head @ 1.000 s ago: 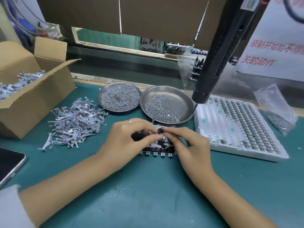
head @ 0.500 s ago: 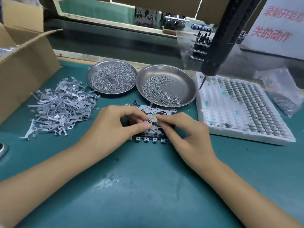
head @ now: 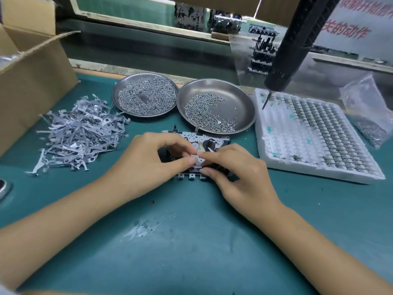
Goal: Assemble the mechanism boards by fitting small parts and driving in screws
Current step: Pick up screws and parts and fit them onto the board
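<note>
**Around the Work Area**

A green desk (head: 191, 252) carries an open cardboard box (head: 36, 81) at the far left. A clear plastic bag (head: 365, 107) lies at the right edge. A white sign with red characters (head: 357, 24) hangs at the upper right. The dark corner of a flat device (head: 3, 186) shows at the left edge. Beyond the desk runs a wooden-framed rail (head: 138, 15).

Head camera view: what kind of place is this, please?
Most likely a factory assembly bench. Two metal dishes hold loose screws, a hanging screwdriver waits above a white tray of small parts, and both hands, left hand and right hand, work on a mechanism board.
</note>
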